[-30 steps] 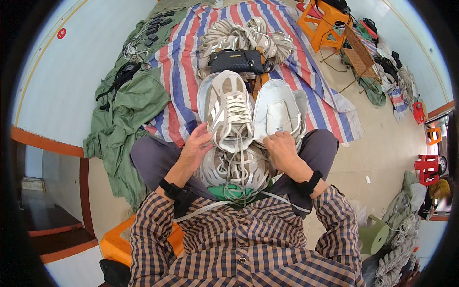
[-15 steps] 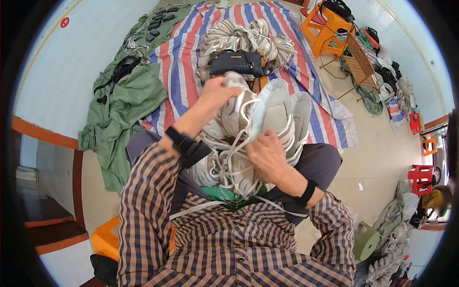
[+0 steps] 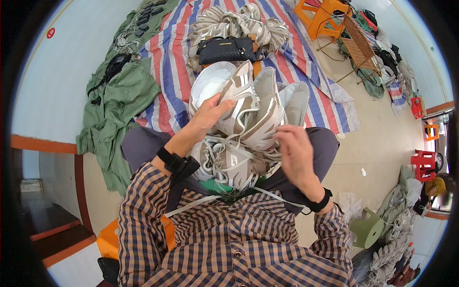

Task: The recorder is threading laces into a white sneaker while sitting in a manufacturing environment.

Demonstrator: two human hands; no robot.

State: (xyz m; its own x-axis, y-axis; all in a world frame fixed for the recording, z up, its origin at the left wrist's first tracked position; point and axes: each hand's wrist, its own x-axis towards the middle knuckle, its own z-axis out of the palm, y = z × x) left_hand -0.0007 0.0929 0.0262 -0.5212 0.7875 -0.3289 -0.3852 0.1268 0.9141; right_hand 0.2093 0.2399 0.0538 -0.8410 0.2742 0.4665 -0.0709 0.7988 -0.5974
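My left hand (image 3: 210,114) grips a beige-and-white sneaker (image 3: 237,101) above my lap, its thumb along the side. Against it leans another sneaker (image 3: 267,112), its opening facing up and its brown-and-white side toward me. My right hand (image 3: 297,155) is beside that shoe, fingers bunched near its edge; what they hold, if anything, is hidden. Pale laces (image 3: 229,143) hang in a tangle below the shoes. More sneakers (image 3: 232,165) lie in my lap. A shoe with a white lining (image 3: 210,82) is behind my left hand, and a grey-lined one (image 3: 295,99) stands at the right.
Ahead, a black woven bag (image 3: 227,50) sits before a heap of sneakers (image 3: 217,24) on a striped tarp (image 3: 167,71). Green cloth (image 3: 112,124) lies at the left. An orange stool (image 3: 322,19), a wicker chair (image 3: 361,45) and a green stool (image 3: 367,227) stand at the right.
The shoes have turned to show their brown-and-white sides. My left hand has shifted lower and left on its shoe. My right hand has moved right, away from the laces.
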